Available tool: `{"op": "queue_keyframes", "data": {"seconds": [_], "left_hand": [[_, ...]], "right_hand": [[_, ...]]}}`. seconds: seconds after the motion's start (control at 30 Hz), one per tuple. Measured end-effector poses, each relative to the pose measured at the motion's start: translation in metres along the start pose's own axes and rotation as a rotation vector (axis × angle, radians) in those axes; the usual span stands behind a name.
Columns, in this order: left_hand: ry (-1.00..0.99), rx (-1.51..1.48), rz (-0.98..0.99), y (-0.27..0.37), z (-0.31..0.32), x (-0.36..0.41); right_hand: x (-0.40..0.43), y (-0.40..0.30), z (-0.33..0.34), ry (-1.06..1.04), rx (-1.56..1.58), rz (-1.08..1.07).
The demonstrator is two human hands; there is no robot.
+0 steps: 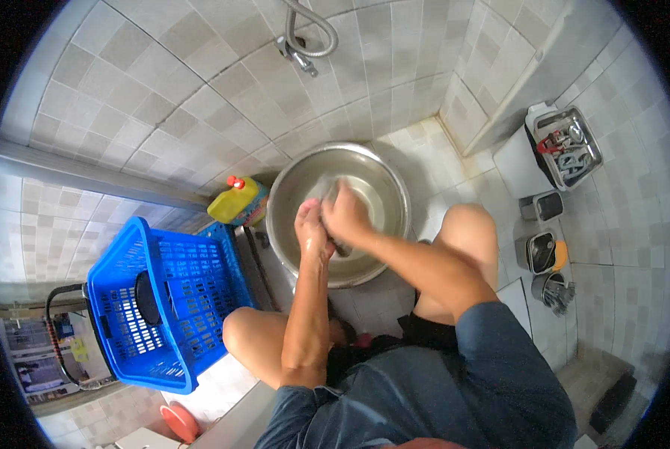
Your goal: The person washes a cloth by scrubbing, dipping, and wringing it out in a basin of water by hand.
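Observation:
A large round metal basin (394,224) stands on the tiled floor between my knees, with water in its bottom. My left hand (311,227), wet, is over the left half of the basin, its fingers around a dark, slender object (342,248) whose lower end shows below the palm. Touching it from the right is my right hand (346,216), blurred by motion, with something greyish at its fingertips. I cannot tell what either object is. Beside the basin's left rim leans a yellow-green plastic bottle (235,203) with a red cap.
A blue plastic basket (194,297) stands at the left. On the tiled wall ahead are a metal tap (301,56) and a flexible hose (329,39). At the right, a white bin (517,160) bears a metal tray (590,163) of utensils, with several small containers nearby. A red basin (179,422) lies lower left.

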State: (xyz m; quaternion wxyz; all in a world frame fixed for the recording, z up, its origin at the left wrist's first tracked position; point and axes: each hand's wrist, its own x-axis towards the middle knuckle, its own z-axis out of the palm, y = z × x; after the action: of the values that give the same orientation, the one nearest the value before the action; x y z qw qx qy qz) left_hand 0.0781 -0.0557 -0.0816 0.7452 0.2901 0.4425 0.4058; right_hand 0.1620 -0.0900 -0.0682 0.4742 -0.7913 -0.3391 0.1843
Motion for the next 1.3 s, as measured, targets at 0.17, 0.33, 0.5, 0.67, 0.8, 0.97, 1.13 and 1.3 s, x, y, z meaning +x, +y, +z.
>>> {"op": "queue_keyframes", "data": {"seconds": [0.17, 0.33, 0.5, 0.67, 0.8, 0.97, 1.13, 1.3], "left_hand": [[-0.123, -0.186, -0.054, 0.021, -0.01, 0.005], [-0.086, -0.35, -0.128, 0.036, -0.022, 0.0], [-0.367, -0.111, -0.127, 0.03, -0.029, 0.001], [-0.221, -0.371, 0.009, 0.033, -0.036, 0.023], [-0.08, -0.381, -0.052, 0.017, -0.064, 0.04], [0.064, -0.217, -0.253, 0.002, 0.03, -0.015], [-0.255, -0.273, 0.021, 0.018, -0.056, 0.029], [0.073, -0.161, -0.113, -0.004, 0.003, 0.008]], "right_hand": [[0.044, 0.021, 0.008, -0.097, 0.258, 0.181], [0.05, 0.001, -0.019, -0.304, 1.247, 0.748], [0.078, 0.007, -0.042, -0.315, 1.412, 0.73], [0.049, -0.006, -0.038, -0.407, 1.07, 0.508], [-0.024, -0.031, 0.004, -0.195, 0.344, -0.362], [0.042, 0.008, -0.005, -0.289, 0.116, 0.283], [-0.04, -0.029, 0.025, -0.097, 0.241, -0.322], [0.015, -0.007, 0.001, -0.026, 0.052, 0.017]]}}
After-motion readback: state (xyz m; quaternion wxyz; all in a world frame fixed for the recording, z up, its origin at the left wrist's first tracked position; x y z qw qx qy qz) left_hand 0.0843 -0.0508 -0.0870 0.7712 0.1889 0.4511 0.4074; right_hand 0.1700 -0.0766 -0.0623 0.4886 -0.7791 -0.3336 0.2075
